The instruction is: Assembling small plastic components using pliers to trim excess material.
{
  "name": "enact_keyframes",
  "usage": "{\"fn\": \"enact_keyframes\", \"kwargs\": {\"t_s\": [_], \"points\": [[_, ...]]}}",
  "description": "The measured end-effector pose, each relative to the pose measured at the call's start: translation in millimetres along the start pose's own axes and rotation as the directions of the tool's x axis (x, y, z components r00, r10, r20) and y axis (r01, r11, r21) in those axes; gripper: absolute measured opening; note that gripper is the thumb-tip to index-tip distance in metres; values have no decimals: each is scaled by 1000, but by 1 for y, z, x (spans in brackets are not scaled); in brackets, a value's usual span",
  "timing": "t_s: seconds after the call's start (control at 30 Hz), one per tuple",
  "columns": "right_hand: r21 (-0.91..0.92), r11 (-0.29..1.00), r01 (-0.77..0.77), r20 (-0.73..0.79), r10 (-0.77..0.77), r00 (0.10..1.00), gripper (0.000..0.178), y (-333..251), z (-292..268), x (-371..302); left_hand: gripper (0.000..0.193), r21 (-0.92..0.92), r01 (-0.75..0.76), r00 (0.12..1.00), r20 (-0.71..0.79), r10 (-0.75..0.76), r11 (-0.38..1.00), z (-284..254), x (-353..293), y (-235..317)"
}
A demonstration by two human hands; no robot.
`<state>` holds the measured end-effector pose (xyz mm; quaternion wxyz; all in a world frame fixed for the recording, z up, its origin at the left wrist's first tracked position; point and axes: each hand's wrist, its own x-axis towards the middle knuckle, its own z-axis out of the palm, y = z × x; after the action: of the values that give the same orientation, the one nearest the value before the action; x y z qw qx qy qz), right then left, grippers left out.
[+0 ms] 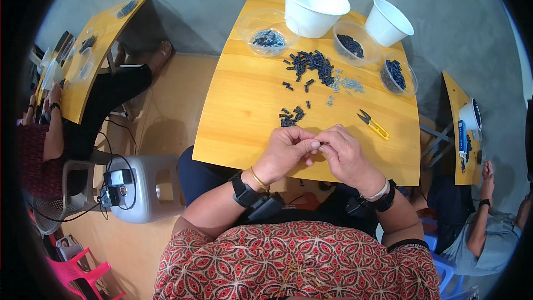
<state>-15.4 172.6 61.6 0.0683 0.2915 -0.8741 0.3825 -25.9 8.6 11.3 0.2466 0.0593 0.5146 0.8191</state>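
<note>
The left hand [288,153] and right hand [345,153] pinch a small dark piece [322,144], mostly hidden. Black parts [292,118] lie just beyond.

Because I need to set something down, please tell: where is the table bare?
Bare: the left of the table, from its edge to the black parts; also between right hand and cutter. Crowded: the far end, with bowls and buckets.

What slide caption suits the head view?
Left hand and right hand meet at fingertips near yellow-handled thread snips and small black parts on a wooden table.
</note>
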Motion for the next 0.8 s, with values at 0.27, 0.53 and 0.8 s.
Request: {"fn": "enact_keyframes", "kwargs": {"t_s": [0.27, 0.53, 0.8], "points": [[-183, 975, -125, -84, 111, 990, 7, 77, -32, 15, 12, 2, 2, 998, 66, -2, 1000, -1, -1, -4], [-335, 927, -170, -216, 100, 971, 4, 118, -42, 31, 14, -42, 18, 999, 39, -16, 999, -3, -2, -1], [-284, 956, -72, -56, 59, 997, 5, 100, -27, 43, 16, -108, 62, 998, 15, -60, 992, -5, -1, 4]]}}
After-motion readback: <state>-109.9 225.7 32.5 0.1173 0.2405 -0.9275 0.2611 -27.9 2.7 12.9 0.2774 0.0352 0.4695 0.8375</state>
